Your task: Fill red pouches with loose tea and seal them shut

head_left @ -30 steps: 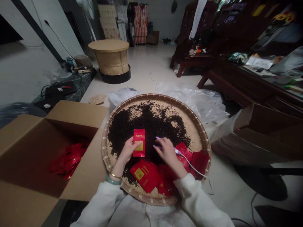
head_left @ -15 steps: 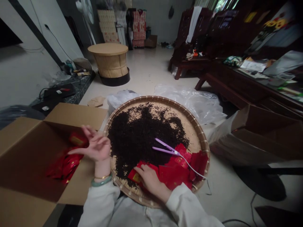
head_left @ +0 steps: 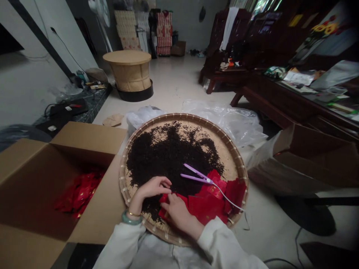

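My left hand [head_left: 153, 187] hovers over the near left part of the dark loose tea leaves [head_left: 162, 157], its fingers bent and apart with nothing between them. Close beside it, my right hand [head_left: 179, 212] has its fingers closed over a red packet [head_left: 163, 213] at the left end of the pile; the hand covers most of that packet. More red packets [head_left: 209, 205] lie along the tray's near right side. A purple hair straightener [head_left: 199, 175] rests with its plates apart, tips over the leaves and white cord over the packets. All this sits in a round woven bamboo tray [head_left: 234, 149].
On the left stands an open cardboard box [head_left: 92, 140] with many red packets inside. Clear plastic sheeting [head_left: 235, 121] covers floor behind the tray. To the right are another open box [head_left: 305, 160] and a dark wooden table [head_left: 269, 95]. A round-topped stand [head_left: 127, 71] is farther back.
My left hand let go of a red packet over the box and came back to the tray. My right hand left the straightener and moved onto the packet pile.
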`<state>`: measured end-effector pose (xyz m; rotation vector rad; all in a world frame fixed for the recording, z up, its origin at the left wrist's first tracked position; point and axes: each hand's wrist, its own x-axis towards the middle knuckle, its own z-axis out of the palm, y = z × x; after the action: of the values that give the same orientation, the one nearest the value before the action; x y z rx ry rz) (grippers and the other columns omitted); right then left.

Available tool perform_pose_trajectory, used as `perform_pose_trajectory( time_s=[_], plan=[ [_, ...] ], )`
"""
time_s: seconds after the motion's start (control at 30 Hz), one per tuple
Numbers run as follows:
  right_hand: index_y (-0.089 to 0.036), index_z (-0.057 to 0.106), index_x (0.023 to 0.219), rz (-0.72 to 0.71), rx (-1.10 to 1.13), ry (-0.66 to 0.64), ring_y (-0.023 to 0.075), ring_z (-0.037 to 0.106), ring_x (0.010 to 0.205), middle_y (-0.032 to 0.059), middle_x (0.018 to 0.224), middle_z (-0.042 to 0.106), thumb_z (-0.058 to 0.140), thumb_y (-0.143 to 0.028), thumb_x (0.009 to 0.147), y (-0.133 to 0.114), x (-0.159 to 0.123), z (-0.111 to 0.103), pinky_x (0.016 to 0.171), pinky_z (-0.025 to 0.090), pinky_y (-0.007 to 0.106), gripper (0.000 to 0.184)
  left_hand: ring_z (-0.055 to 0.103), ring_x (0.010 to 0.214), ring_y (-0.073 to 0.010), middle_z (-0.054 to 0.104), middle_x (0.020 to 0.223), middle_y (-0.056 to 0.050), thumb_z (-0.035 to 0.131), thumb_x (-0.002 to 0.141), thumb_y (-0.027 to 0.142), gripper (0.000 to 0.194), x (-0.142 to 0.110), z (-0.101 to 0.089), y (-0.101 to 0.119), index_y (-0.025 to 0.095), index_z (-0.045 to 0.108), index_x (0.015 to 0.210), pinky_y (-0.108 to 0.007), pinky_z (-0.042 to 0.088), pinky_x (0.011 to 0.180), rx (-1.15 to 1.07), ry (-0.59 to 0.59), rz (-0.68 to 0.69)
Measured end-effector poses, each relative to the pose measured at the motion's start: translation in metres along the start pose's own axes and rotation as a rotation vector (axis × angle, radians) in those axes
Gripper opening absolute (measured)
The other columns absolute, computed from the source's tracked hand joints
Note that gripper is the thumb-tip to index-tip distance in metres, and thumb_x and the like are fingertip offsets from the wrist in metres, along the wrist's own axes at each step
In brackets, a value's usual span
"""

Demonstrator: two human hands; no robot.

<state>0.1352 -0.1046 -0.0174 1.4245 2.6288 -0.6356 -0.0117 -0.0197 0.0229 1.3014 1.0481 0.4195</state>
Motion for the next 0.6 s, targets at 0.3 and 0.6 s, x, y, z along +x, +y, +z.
perform_pose_trajectory(
  time_s=[0.3, 0.6],
  plan=[
    [-0.017, 0.062, 0.078, -0.013, 0.346, 0.206, 0.0193, 0.058, 0.081, 0.0058, 0.085, 0.063, 0.051, -0.01, 0.082, 0.016, 0.002, 0.009, 0.07, 0.046, 0.028, 0.013, 0.063, 0.067, -0.0154, 0.071, 0.084, -0.006, 0.073, 0.066, 0.026, 0.027, 0.007, -0.008, -0.007, 0.016, 0.069, 0.09, -0.018, 0.044, 0.048, -0.019, 0.055, 0.029],
    [-0.022, 0.043, 0.09, 0.336, 1.483, 0.842, 0.0097, 0.052, 0.041, -0.0082, 0.061, 0.055, 0.063, -0.042, 0.075, 0.073, 0.01, -0.031, 0.04, 0.045, 0.021, 0.032, 0.065, 0.069, -0.0162, 0.073, 0.087, -0.007, 0.081, 0.057, 0.025, 0.049, 0.005, 0.001, -0.008, 0.013, 0.065, 0.101, -0.026, 0.049, 0.065, -0.261, 0.033, 0.023]
  ],
)
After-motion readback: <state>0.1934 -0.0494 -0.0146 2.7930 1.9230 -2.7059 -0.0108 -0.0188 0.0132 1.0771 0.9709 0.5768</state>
